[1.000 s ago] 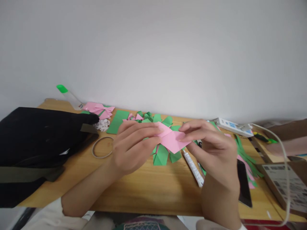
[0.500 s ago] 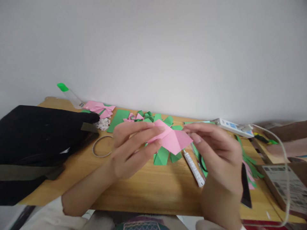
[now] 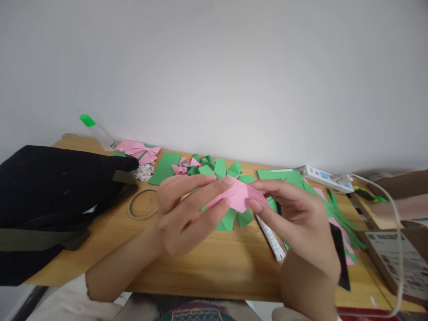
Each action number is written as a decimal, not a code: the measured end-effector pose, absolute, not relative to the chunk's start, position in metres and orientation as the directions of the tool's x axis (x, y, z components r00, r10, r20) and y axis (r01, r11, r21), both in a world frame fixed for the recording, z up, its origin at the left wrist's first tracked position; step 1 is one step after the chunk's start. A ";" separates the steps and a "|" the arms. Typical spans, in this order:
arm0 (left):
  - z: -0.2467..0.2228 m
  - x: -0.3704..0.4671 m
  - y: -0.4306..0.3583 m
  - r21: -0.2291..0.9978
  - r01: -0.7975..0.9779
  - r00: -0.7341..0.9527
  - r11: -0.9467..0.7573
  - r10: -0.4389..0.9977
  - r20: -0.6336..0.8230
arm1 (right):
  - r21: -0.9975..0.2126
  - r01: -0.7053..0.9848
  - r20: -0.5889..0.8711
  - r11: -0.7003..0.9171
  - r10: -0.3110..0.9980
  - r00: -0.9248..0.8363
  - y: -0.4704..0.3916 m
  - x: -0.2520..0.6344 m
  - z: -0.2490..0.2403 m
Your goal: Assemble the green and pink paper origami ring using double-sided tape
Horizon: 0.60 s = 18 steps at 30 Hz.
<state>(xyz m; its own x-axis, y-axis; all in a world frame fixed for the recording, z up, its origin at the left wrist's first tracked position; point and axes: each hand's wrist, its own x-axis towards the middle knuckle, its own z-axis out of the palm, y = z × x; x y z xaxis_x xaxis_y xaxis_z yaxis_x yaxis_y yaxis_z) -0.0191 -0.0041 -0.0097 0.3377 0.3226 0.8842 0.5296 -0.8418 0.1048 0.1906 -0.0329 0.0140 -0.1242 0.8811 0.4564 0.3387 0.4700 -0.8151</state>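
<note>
A creased piece of pink paper (image 3: 239,196) is held up between both hands above the table. My left hand (image 3: 190,209) is closed on its left side, thumb below and fingers above. My right hand (image 3: 297,223) pinches the right side between thumb and fingertips, which hide part of that edge. Under and behind the pink paper lies a flower-like ring of folded green paper (image 3: 224,220), partly covered by my hands. A white glue tube (image 3: 271,238) lies beside my right hand.
On the wooden table (image 3: 200,276) are a black bag (image 3: 60,191), a tape ring (image 3: 131,207), small pink and green folded pieces (image 3: 182,166), pink paper sheets (image 3: 140,150), a power strip (image 3: 326,177) with a white cable, a dark phone (image 3: 341,258) and a cardboard box (image 3: 394,263).
My right hand has moved left and closed in on the pink paper, its thumb now lying over the front. The paper's right part is folded in more. My left hand stays nearly still.
</note>
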 end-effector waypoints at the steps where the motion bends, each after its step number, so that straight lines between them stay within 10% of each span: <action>1: -0.010 -0.017 -0.003 -0.006 0.525 0.334 -0.851 0.200 0.921 | -0.810 0.350 0.458 0.470 0.880 -0.121 -0.032 0.191 0.013; 3: -0.010 -0.014 -0.001 -0.005 0.463 0.337 -0.886 0.171 0.926 | -0.806 0.365 0.460 0.465 0.881 -0.108 -0.031 0.192 0.011; 8: -0.006 -0.017 -0.003 0.516 0.081 0.357 -0.853 0.508 0.784 | -0.785 0.391 0.469 0.480 0.874 -0.131 -0.027 0.193 0.013; 13: -0.002 -0.016 -0.002 0.898 -0.035 0.319 -0.438 0.847 0.426 | -0.790 0.366 0.432 0.492 0.870 -0.237 -0.024 0.191 0.016; 18: 0.000 -0.011 -0.001 0.978 -0.179 0.469 -0.103 0.865 0.177 | -0.802 0.341 0.425 0.491 0.869 -0.252 -0.026 0.191 0.012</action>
